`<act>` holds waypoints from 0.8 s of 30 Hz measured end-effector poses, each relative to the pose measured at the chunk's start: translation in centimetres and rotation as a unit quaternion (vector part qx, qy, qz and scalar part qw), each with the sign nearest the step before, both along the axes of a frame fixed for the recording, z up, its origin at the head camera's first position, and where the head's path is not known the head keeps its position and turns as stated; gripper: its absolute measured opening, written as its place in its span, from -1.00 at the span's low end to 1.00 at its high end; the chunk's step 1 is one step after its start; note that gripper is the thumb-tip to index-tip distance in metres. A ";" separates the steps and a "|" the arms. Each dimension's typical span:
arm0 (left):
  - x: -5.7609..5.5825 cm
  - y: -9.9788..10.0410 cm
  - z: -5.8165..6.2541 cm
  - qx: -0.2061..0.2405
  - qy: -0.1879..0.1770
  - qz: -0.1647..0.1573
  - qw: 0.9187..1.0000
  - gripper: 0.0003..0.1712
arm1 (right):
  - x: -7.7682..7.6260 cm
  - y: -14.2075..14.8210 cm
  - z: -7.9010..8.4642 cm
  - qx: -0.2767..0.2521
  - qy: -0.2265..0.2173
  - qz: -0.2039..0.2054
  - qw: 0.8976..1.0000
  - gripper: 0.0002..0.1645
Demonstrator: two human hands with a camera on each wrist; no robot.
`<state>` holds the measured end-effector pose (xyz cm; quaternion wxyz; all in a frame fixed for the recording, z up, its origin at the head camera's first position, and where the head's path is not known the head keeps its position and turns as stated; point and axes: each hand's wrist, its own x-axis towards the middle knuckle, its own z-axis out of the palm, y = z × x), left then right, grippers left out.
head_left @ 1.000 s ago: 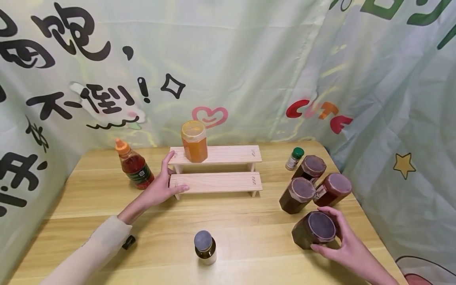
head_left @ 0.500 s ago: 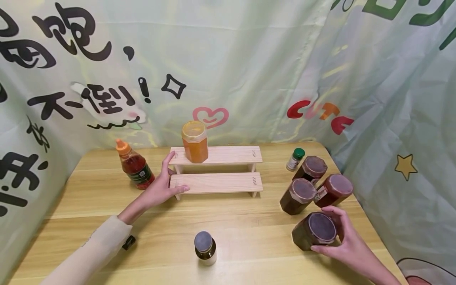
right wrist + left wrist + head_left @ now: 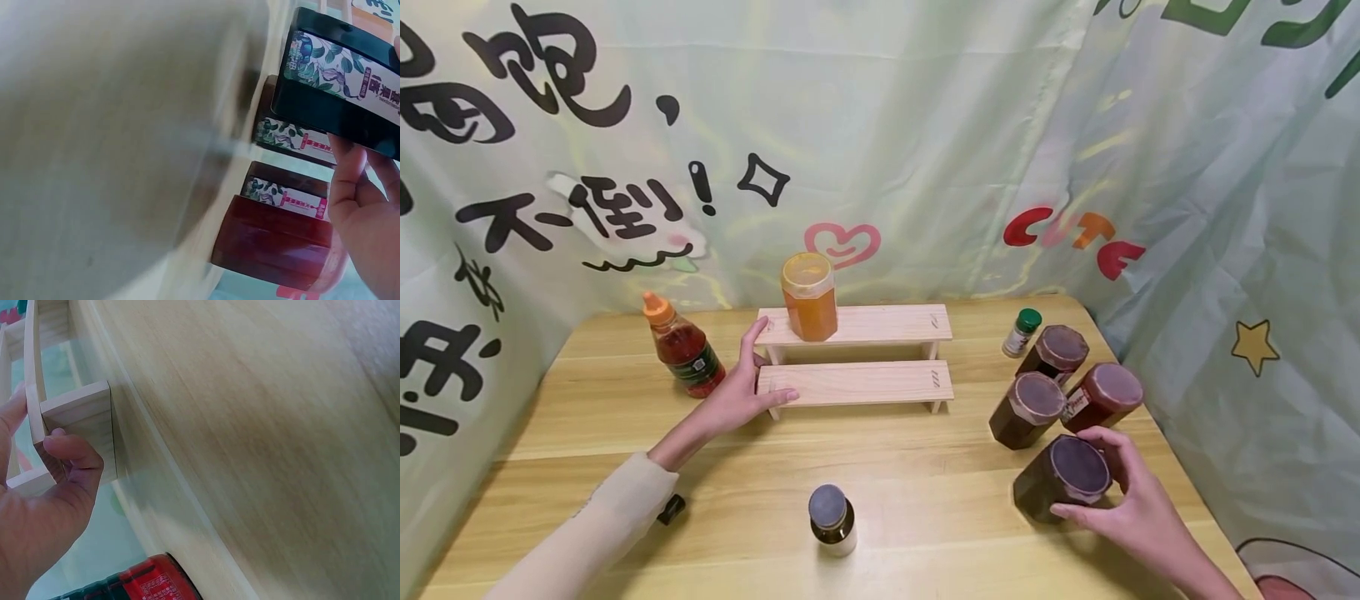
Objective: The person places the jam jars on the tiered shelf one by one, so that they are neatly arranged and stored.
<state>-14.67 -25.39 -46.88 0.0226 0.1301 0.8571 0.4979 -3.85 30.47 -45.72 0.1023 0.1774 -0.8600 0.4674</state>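
My left hand (image 3: 737, 396) grips the left end of a two-tier pale wooden stand (image 3: 865, 383). Its thumb lies on the lower board, with a finger up at the upper one. On the upper board stands a jar of amber honey (image 3: 810, 310). At the right, my right hand (image 3: 1138, 504) holds a dark, faceted jar (image 3: 1045, 483) between thumb and fingers near the lid. The flowered label of this dark jar (image 3: 350, 78) shows in the right wrist view. Behind it stand two more dark jars, a near one (image 3: 1024, 417) and a far one (image 3: 1051, 354), and a red jar (image 3: 1101, 400).
A red sauce bottle (image 3: 688, 354) with an orange cap stands left of the stand. A small brown bottle (image 3: 832, 525) is at the front middle. A green-capped shaker (image 3: 1021, 332) stands behind the jars. Printed cloth (image 3: 910, 150) hangs behind the table (image 3: 925, 483).
The dark jar in my right hand has risen slightly, its lid higher and bigger in the head view. The left hand and the wooden stand stay in place.
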 end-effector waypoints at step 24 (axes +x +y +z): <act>0.1 -0.1 0.2 -0.006 -0.003 0.000 1.000 0.48 | -0.8 1.6 7.7 -0.039 0.063 0.021 0.997 0.31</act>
